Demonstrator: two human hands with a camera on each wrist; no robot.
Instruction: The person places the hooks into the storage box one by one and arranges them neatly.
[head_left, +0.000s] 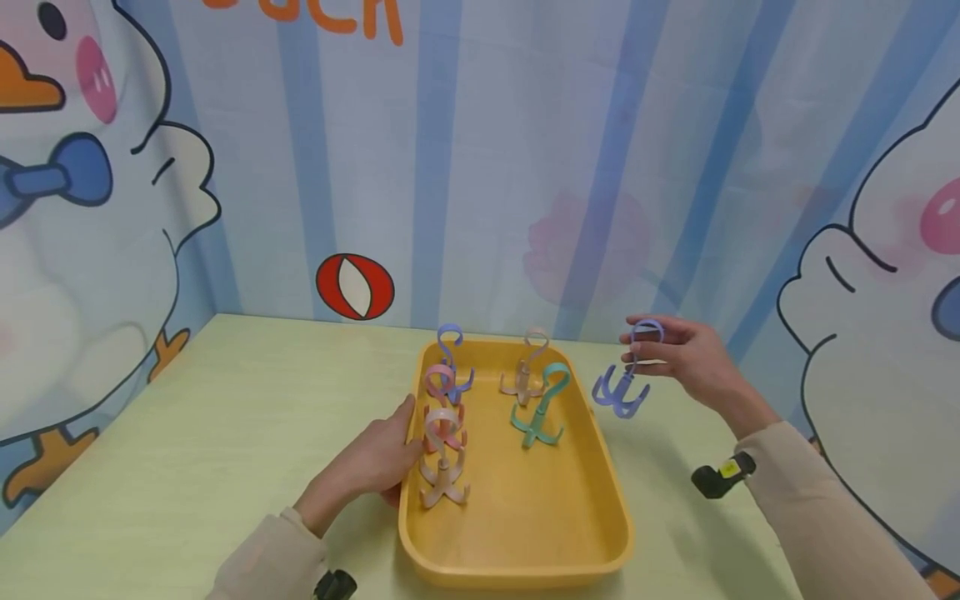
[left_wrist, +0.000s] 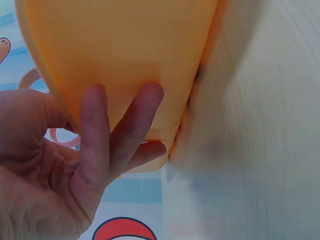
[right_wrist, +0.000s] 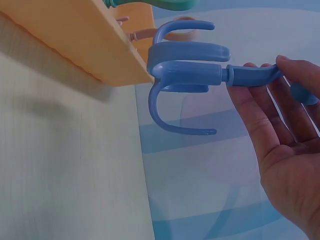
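My right hand (head_left: 693, 360) pinches a purple-blue four-pronged hanging hook (head_left: 621, 393) by its curved top, holding it up just right of the yellow tray (head_left: 517, 575). In the right wrist view the thumb and fingers meet on the hook's stem (right_wrist: 252, 76), prongs pointing away from the palm. My left hand (head_left: 378, 454) grips the tray's left side; its fingers (left_wrist: 137, 112) lie along the outer wall, and the thumb goes over the rim. In the tray stand a purple-blue hook (head_left: 452, 385), a pink hook (head_left: 441, 382), a teal hook (head_left: 538, 423) and two beige hooks, one near (head_left: 444, 485), one far (head_left: 522, 382).
The tray stands on a pale wood-grain table (head_left: 225, 467). Behind it hangs a blue-striped curtain (head_left: 480, 167) printed with cartoon ducks and a red ball (head_left: 333, 287). Its lower edge meets the table's back, close to the tray's far end.
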